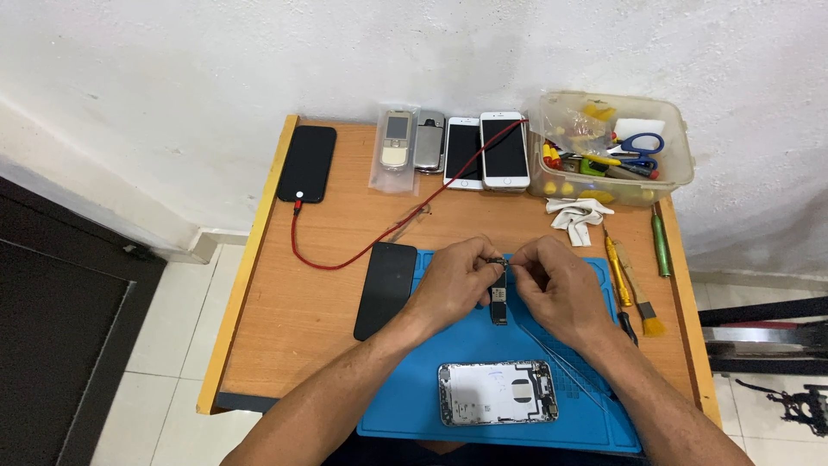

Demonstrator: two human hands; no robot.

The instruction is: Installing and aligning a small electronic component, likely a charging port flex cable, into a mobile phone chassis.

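Opened phone shell [497,393] nearest; both hands pinch narrow dark circuit board [499,304].

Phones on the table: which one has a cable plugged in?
The black phone at the far-left corner; a red cable runs into its near end. The others have none plugged in.

The left hand [453,280] and right hand [556,289] cover the top of the narrow circuit board [499,306]; what the fingertips pinch there is too small to tell, perhaps a connector. The blue mat [414,406] runs off the bottom edge
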